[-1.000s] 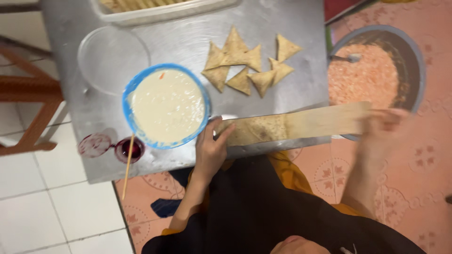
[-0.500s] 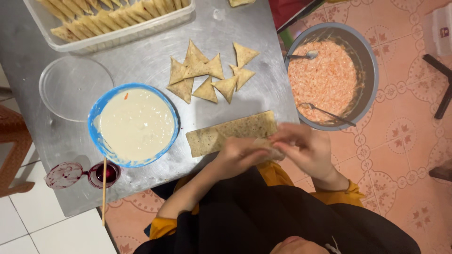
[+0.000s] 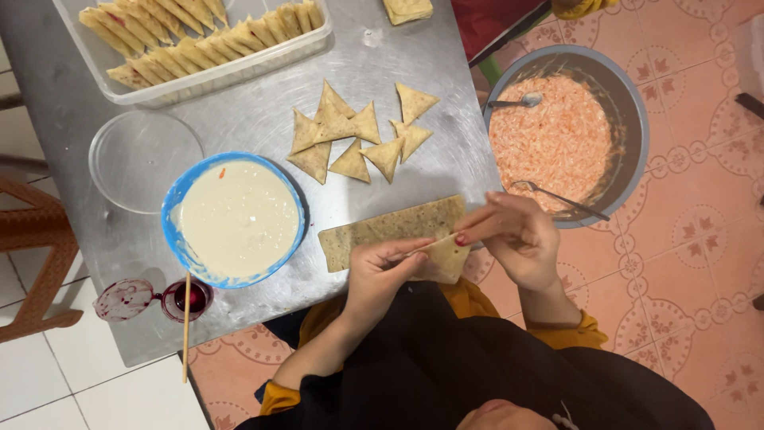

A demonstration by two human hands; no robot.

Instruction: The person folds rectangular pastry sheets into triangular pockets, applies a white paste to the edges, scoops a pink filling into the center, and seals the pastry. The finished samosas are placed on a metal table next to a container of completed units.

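A long speckled pastry strip (image 3: pixel 382 231) lies on the steel table (image 3: pixel 398 64) near its front edge. My left hand (image 3: pixel 380 275) and my right hand (image 3: pixel 519 239) both pinch the strip's right end, which is folded over into a flap (image 3: pixel 447 259). Beyond the strip lie several folded pastry triangles (image 3: pixel 350 135). To the left of the strip stands a blue bowl of white paste (image 3: pixel 235 219). A large metal bowl of orange shredded filling (image 3: pixel 557 135) sits at the right of the table, with two spoons (image 3: pixel 517 101) in it.
A clear tray of rolled pastries (image 3: pixel 199 44) stands at the back. A clear round lid (image 3: pixel 143 159) lies left of the blue bowl. A small jar of dark red liquid (image 3: pixel 188 299), its lid (image 3: pixel 123 299) and a wooden stick (image 3: pixel 187 334) sit at the front left. A wooden chair (image 3: pixel 32 239) stands beside the table.
The strip was held stretched out along the table edge. It now lies on the table, and both hands have come together at its right end and folded it.
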